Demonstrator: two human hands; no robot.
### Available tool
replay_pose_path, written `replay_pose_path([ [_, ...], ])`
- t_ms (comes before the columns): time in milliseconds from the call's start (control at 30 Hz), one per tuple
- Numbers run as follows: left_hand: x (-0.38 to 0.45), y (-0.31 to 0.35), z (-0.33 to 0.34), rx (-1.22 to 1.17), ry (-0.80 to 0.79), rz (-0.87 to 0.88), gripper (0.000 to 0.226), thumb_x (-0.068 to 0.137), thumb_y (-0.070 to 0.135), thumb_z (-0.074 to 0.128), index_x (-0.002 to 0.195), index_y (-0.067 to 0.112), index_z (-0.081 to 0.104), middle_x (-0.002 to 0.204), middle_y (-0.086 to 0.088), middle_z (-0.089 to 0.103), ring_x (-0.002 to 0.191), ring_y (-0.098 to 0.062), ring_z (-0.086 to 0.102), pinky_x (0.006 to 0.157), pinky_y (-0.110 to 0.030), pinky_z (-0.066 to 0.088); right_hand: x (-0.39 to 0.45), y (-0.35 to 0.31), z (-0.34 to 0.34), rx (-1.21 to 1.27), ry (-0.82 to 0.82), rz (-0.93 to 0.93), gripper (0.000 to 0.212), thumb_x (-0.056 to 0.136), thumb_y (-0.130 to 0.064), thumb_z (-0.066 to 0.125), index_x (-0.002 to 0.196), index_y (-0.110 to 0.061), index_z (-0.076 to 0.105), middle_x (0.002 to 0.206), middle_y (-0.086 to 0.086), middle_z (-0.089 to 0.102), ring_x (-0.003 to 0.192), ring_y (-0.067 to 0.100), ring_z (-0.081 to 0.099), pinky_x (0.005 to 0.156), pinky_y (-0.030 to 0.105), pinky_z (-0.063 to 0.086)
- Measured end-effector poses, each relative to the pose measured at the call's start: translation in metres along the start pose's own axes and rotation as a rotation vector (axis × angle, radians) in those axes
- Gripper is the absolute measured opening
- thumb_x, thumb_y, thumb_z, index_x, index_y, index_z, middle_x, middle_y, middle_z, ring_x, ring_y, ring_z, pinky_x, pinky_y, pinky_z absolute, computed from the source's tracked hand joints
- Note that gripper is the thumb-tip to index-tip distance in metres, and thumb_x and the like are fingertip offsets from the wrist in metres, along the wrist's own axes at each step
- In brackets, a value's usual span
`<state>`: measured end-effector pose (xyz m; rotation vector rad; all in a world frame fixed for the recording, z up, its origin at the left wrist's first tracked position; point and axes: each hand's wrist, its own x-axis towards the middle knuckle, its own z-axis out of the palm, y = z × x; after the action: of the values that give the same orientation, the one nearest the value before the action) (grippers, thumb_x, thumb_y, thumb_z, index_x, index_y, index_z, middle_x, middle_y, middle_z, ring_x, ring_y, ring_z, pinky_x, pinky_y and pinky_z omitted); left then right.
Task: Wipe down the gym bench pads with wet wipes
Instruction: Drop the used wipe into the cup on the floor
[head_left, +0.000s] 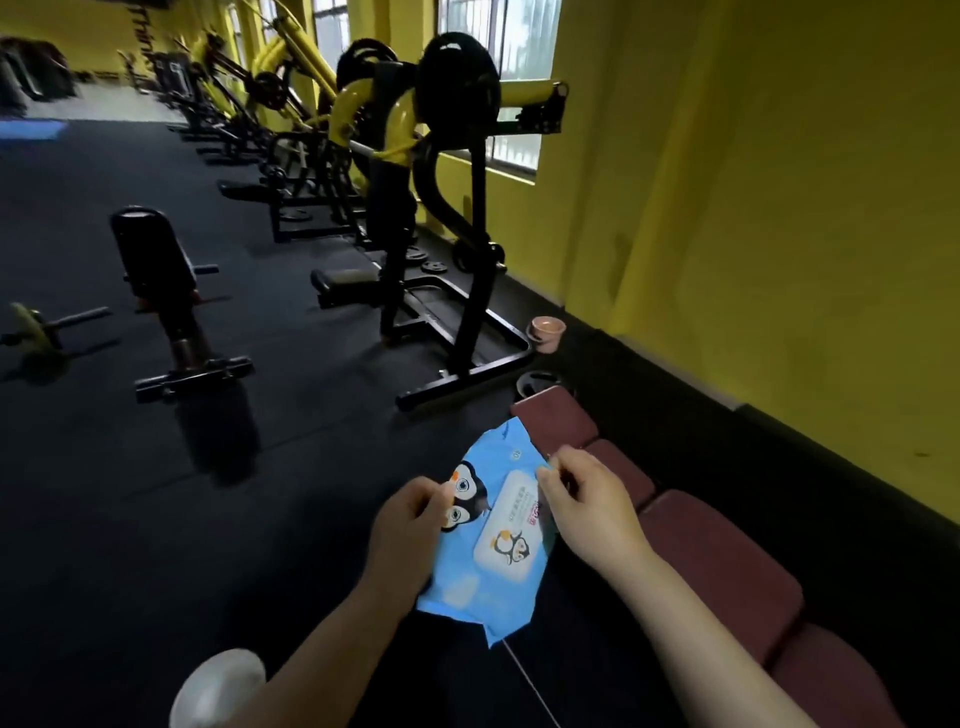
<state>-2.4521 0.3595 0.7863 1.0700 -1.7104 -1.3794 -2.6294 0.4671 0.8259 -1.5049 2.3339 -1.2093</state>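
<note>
Hands: two, a left hand (410, 519) and a right hand (582, 499). Wet wipes pack (488, 540): one, blue. Maroon bench pads (717, 566): four sections visible in a row along the floor's right edge. Black adjustable bench (156, 270): one, at mid-floor. Plate-loaded machines (441, 171): a row along the yellow wall, number indeterminate. Pink cup (545, 332): one. White shoe (218, 686): one.

Plenty of open black floor (156, 519) to the left. The maroon bench pads (717, 561) on the right run close along the yellow wall (779, 234), so it's tight on that side. A black machine frame (467, 332) and a pink cup (546, 332) sit past the far end.
</note>
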Motion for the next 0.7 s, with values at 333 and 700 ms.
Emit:
replay_pose_path([
  [333,0.020,0.007,0.072,0.201,0.164,0.009,0.031,0.099,0.033,0.051,0.070,0.021,0.048,0.062,0.017,0.056,0.056,0.002,0.049,0.054,-0.029,0.033,-0.017,0.026,0.010,0.170,0.099,0.329,0.043,0.073,-0.064,0.064,0.087,-0.029,0.043,0.093,-0.011,0.049,0.075,0.000,0.053,0.060,0.016,0.040],
  [700,0.020,0.007,0.077,0.254,0.226,0.052,0.030,0.099,0.033,0.052,0.072,0.019,0.049,0.063,0.005,0.056,0.058,0.003,0.053,0.051,-0.020,0.034,-0.004,0.036,0.020,0.402,0.094,0.389,0.012,0.083,-0.024,0.060,0.083,-0.022,0.048,0.080,-0.003,0.056,0.061,0.003,0.048,0.057,0.012,0.039],
])
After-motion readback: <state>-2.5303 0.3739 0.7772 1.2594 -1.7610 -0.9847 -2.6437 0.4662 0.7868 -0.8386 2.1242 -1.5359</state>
